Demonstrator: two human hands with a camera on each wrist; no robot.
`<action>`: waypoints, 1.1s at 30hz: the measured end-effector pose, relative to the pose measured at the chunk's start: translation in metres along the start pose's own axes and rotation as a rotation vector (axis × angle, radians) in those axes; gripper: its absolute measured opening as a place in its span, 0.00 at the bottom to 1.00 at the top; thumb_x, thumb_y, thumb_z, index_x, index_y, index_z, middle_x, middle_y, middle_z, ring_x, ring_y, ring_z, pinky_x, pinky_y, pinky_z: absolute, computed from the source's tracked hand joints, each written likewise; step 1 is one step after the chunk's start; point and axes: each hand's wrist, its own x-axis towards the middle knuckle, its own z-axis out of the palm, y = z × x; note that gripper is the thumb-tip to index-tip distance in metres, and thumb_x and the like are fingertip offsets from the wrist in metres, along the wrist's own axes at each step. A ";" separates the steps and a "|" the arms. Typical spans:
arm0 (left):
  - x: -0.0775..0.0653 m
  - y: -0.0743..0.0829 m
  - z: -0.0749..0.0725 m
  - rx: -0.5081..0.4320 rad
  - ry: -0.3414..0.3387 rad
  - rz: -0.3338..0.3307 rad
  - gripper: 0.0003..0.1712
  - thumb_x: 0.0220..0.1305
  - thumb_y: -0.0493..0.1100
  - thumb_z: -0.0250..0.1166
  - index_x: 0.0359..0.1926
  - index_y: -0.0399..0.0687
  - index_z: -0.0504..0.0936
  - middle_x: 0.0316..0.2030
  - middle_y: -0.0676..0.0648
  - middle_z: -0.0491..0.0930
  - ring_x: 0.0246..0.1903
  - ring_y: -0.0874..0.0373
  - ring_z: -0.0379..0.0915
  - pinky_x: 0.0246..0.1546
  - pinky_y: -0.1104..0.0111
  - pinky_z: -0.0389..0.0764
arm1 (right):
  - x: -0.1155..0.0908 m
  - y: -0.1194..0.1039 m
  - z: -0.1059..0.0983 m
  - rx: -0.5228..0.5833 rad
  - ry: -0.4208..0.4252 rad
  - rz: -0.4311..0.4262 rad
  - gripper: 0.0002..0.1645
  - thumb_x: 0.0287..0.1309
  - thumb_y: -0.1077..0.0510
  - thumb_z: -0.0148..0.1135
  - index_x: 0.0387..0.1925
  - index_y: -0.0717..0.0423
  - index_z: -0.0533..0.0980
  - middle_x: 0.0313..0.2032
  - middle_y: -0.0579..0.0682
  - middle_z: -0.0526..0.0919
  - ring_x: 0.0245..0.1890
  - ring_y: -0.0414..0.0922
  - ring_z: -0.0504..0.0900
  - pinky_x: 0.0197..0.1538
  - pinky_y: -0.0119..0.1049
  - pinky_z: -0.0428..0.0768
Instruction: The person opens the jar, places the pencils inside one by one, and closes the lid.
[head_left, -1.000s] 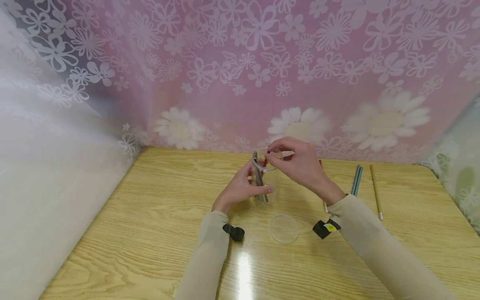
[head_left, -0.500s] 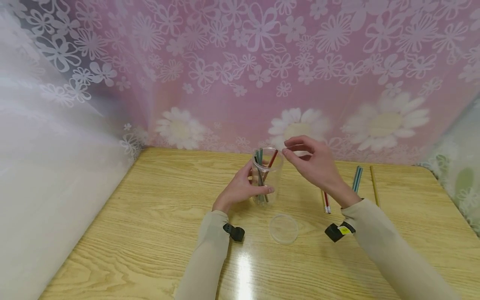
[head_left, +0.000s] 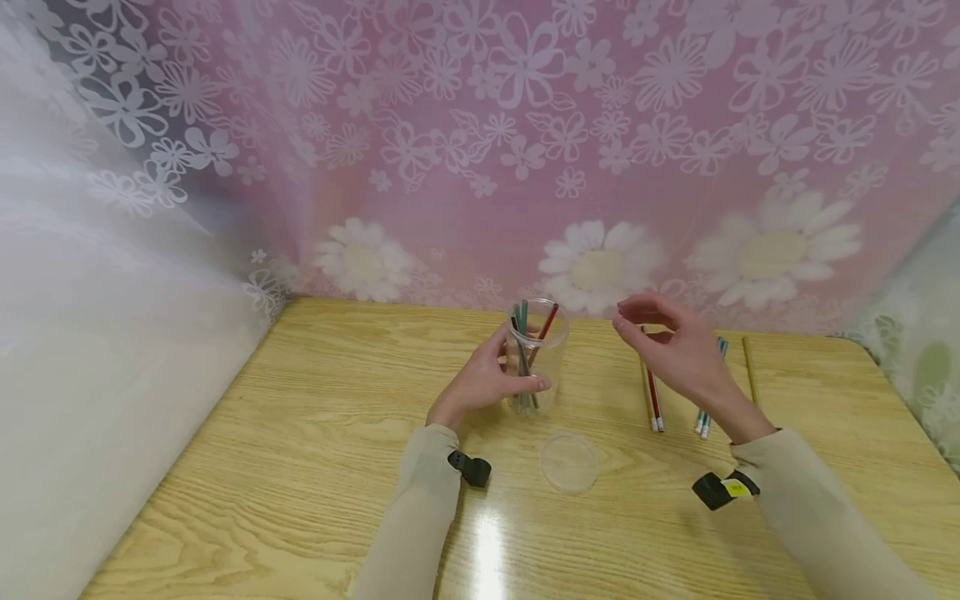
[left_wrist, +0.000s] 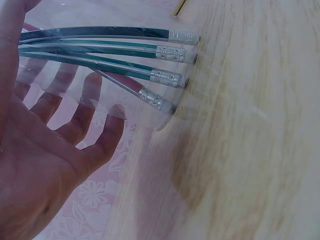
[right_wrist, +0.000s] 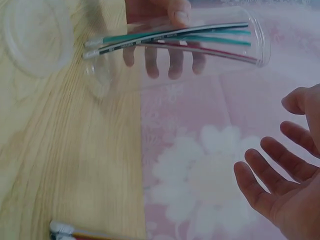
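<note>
My left hand (head_left: 483,379) grips a clear plastic jar (head_left: 551,354), its fingers and thumb wrapped round the side. Inside stand several pencils: a red pencil (head_left: 547,321), two green pencils (right_wrist: 210,39) and a black pencil (left_wrist: 110,33), eraser ends down at the jar's bottom. My right hand (head_left: 678,350) hovers to the right of the jar with relaxed fingers and holds nothing. Below it, a red pencil (head_left: 654,400) and a yellow pencil (head_left: 645,379) lie side by side on the table. Two blue-green pencils (head_left: 703,423) lie partly hidden behind the right wrist.
A round clear lid (head_left: 569,462) lies on the wooden table (head_left: 300,467) in front of the jar. Another yellow pencil (head_left: 751,371) lies farther right. A pink flowered curtain (head_left: 465,167) hangs along the table's back edge.
My right hand has let go of the red pencil, which now leans inside the jar, and has moved right, away from the rim. My left hand keeps its hold on the jar.
</note>
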 end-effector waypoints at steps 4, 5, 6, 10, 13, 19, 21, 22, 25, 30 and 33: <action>0.000 0.001 0.000 0.008 0.001 0.002 0.52 0.55 0.54 0.80 0.72 0.89 0.59 0.60 0.54 0.76 0.61 0.53 0.76 0.61 0.48 0.77 | -0.007 0.015 -0.007 -0.014 0.033 -0.004 0.18 0.70 0.51 0.64 0.57 0.52 0.81 0.48 0.37 0.84 0.45 0.21 0.78 0.44 0.16 0.77; 0.000 0.001 0.000 0.010 0.002 0.001 0.51 0.55 0.54 0.80 0.72 0.88 0.59 0.60 0.54 0.76 0.62 0.53 0.76 0.62 0.48 0.77 | -0.009 0.020 -0.009 -0.019 0.041 -0.006 0.17 0.70 0.51 0.64 0.57 0.52 0.81 0.47 0.34 0.83 0.45 0.21 0.78 0.44 0.16 0.77; -0.001 0.001 0.000 0.013 0.002 0.001 0.51 0.55 0.55 0.80 0.72 0.88 0.60 0.60 0.54 0.76 0.62 0.53 0.75 0.62 0.47 0.77 | -0.011 0.023 -0.011 -0.020 0.047 -0.008 0.17 0.70 0.52 0.64 0.56 0.52 0.81 0.46 0.30 0.82 0.45 0.20 0.78 0.43 0.15 0.77; 0.000 0.001 0.000 0.009 -0.001 -0.008 0.52 0.54 0.55 0.80 0.72 0.89 0.58 0.60 0.53 0.77 0.60 0.52 0.77 0.61 0.47 0.77 | -0.020 0.037 -0.018 -0.053 0.058 0.017 0.19 0.70 0.51 0.64 0.58 0.53 0.80 0.44 0.23 0.78 0.45 0.18 0.76 0.43 0.14 0.76; 0.000 0.001 -0.001 0.000 -0.004 -0.016 0.54 0.54 0.55 0.80 0.73 0.90 0.57 0.60 0.52 0.77 0.59 0.50 0.79 0.60 0.46 0.77 | -0.026 0.046 -0.024 -0.086 0.060 0.055 0.19 0.70 0.49 0.64 0.58 0.52 0.80 0.44 0.22 0.77 0.44 0.17 0.75 0.42 0.13 0.74; 0.000 0.001 -0.001 0.003 -0.001 -0.033 0.57 0.53 0.56 0.80 0.74 0.91 0.54 0.62 0.52 0.76 0.63 0.47 0.76 0.62 0.45 0.76 | -0.036 0.065 -0.035 -0.149 0.062 0.122 0.19 0.70 0.47 0.63 0.56 0.49 0.80 0.43 0.20 0.76 0.43 0.15 0.72 0.41 0.17 0.73; 0.000 0.001 0.000 0.006 0.002 -0.033 0.57 0.53 0.56 0.81 0.74 0.92 0.53 0.63 0.52 0.75 0.64 0.46 0.76 0.63 0.45 0.76 | -0.039 0.072 -0.038 -0.167 0.062 0.139 0.19 0.70 0.47 0.63 0.57 0.50 0.80 0.42 0.18 0.75 0.43 0.15 0.71 0.40 0.17 0.72; 0.000 0.001 0.000 0.009 0.003 -0.032 0.57 0.53 0.56 0.81 0.74 0.92 0.53 0.64 0.52 0.75 0.64 0.46 0.75 0.63 0.44 0.76 | -0.041 0.075 -0.040 -0.173 0.064 0.148 0.20 0.70 0.47 0.63 0.57 0.51 0.80 0.42 0.18 0.74 0.42 0.14 0.71 0.39 0.17 0.73; 0.000 0.001 0.000 0.016 0.007 -0.029 0.57 0.53 0.57 0.80 0.74 0.93 0.52 0.65 0.51 0.73 0.66 0.45 0.74 0.64 0.44 0.74 | -0.046 0.086 -0.044 -0.185 0.067 0.162 0.21 0.70 0.47 0.63 0.58 0.53 0.79 0.41 0.16 0.73 0.41 0.12 0.69 0.37 0.16 0.73; 0.000 0.000 0.000 0.020 0.011 -0.037 0.58 0.53 0.57 0.80 0.74 0.93 0.51 0.68 0.50 0.71 0.67 0.43 0.73 0.64 0.43 0.74 | -0.052 0.101 -0.049 -0.215 0.065 0.189 0.23 0.71 0.46 0.62 0.59 0.55 0.78 0.41 0.18 0.73 0.40 0.11 0.67 0.34 0.18 0.73; 0.000 -0.001 0.000 0.017 0.011 -0.045 0.58 0.53 0.57 0.80 0.74 0.93 0.51 0.68 0.51 0.71 0.67 0.44 0.73 0.64 0.43 0.74 | -0.055 0.109 -0.051 -0.230 0.044 0.224 0.26 0.72 0.44 0.61 0.61 0.57 0.77 0.47 0.37 0.82 0.44 0.24 0.76 0.34 0.19 0.74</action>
